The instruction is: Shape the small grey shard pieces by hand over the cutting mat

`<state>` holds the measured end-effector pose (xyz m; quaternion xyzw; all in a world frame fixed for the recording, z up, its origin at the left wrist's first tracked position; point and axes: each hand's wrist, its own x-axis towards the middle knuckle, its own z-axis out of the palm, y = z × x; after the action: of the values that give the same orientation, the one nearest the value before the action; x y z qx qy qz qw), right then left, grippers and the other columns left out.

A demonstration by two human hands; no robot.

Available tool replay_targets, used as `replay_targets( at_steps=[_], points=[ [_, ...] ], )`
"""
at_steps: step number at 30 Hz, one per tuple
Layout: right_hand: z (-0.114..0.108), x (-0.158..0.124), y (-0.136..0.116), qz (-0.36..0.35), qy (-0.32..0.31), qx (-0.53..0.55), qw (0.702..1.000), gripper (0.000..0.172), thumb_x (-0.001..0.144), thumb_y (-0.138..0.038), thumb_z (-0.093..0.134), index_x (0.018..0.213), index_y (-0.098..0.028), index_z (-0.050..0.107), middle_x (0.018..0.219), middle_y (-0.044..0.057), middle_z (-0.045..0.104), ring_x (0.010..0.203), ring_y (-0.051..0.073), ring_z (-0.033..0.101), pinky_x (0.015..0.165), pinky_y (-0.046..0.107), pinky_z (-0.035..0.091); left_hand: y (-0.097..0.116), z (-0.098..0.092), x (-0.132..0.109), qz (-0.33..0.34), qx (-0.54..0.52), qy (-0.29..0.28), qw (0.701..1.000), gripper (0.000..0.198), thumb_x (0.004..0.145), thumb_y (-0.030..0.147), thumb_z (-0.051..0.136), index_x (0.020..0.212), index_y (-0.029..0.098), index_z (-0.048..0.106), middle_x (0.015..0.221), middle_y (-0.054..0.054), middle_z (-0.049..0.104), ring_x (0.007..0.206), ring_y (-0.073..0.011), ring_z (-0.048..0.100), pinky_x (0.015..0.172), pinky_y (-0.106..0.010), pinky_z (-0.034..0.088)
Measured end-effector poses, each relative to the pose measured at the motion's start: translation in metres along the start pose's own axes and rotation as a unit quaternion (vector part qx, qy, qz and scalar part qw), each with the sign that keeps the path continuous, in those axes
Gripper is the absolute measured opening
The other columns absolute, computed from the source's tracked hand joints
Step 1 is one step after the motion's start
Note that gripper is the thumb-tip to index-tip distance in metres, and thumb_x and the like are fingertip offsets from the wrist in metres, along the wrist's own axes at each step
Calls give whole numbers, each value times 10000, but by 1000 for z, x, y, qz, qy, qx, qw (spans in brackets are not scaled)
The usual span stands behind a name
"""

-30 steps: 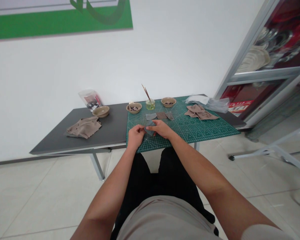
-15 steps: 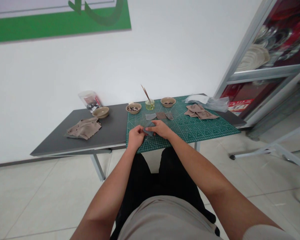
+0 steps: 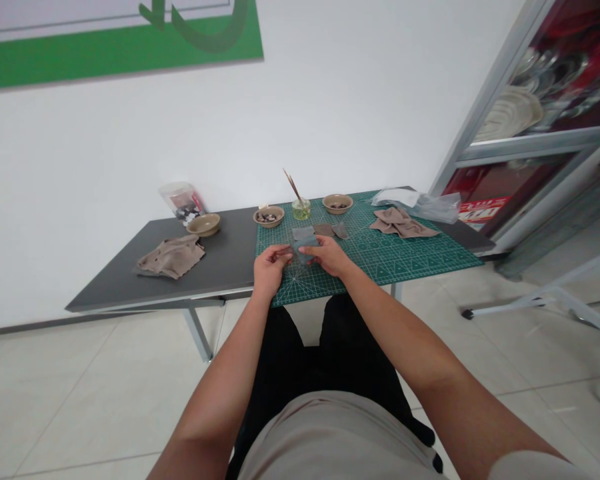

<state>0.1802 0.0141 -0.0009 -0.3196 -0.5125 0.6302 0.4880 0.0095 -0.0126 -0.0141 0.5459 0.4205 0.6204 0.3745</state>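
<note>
My left hand [image 3: 271, 269] and my right hand [image 3: 325, 256] meet above the near edge of a green cutting mat [image 3: 405, 261]. Between my fingers they pinch a small grey-blue sheet [image 3: 305, 253], possibly sandpaper, partly hidden by my fingertips. Just beyond my hands lie a flat grey piece [image 3: 303, 233] and two small brown-grey pieces [image 3: 323, 229] [image 3: 340, 231]. My hands touch none of these loose pieces.
Two small tan bowls [image 3: 269, 216] [image 3: 337, 203] and a glass jar with thin sticks [image 3: 301, 210] stand at the mat's far edge. A taupe cloth [image 3: 403, 224] lies on the mat, another [image 3: 171, 257] lies on the dark table [image 3: 210, 283].
My right hand has shifted slightly right, away from my left, and the grey-blue sheet between them shows a little wider. The view has moved slightly.
</note>
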Motion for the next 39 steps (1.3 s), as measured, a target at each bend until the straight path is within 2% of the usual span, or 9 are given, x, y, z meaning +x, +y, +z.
replay_targets(
  at_steps=[3, 8, 15, 21, 27, 39],
  points=[
    [0, -1, -2, 5, 15, 23, 1000, 377, 565, -334, 848, 789, -176, 589, 702, -21, 620, 594, 133, 592, 518, 274, 515, -2, -1, 0, -15, 5, -10, 1000, 251, 622, 222, 776, 846, 186, 668, 752, -1, 698, 662, -133, 633, 679, -290, 528],
    [2, -1, -2, -9, 21, 30, 999, 369, 574, -327, 830, 762, -194, 542, 714, -35, 591, 599, 142, 597, 549, 325, 554, -2, 0, 0, -19, -23, -1, 1000, 334, 570, 231, 825, 831, 186, 620, 742, 4, 694, 697, -142, 656, 723, -301, 533],
    [0, -1, 1, -3, -6, -39, 999, 369, 627, -401, 815, 842, -187, 605, 641, -30, 599, 542, 124, 563, 476, 255, 505, 0, 0, 0, -25, -9, 0, 1000, 255, 683, 341, 778, 824, 184, 635, 724, 14, 657, 639, -120, 619, 683, -289, 534],
    [-1, -1, 1, -7, -8, -49, 999, 393, 619, -432, 826, 834, -178, 617, 622, -24, 606, 531, 123, 560, 452, 240, 487, 7, -1, -2, -14, 41, -28, 999, 244, 778, 319, 681, 993, 207, 704, 772, -6, 694, 667, -138, 636, 701, -300, 536],
    [0, -1, 1, -10, -5, -66, 998, 375, 627, -438, 819, 818, -184, 621, 620, -28, 603, 541, 123, 561, 463, 243, 499, 7, 0, -3, 5, 145, -65, 987, 159, 786, 280, 645, 900, 212, 734, 754, 1, 698, 643, -135, 610, 674, -279, 489],
    [3, -2, -2, 8, 1, -97, 995, 328, 632, -419, 819, 751, -136, 703, 637, 26, 665, 534, 129, 576, 478, 261, 508, 5, 1, -6, 5, 195, -64, 979, 116, 804, 296, 622, 744, 204, 656, 644, 31, 625, 621, -131, 575, 635, -256, 425]
  ],
)
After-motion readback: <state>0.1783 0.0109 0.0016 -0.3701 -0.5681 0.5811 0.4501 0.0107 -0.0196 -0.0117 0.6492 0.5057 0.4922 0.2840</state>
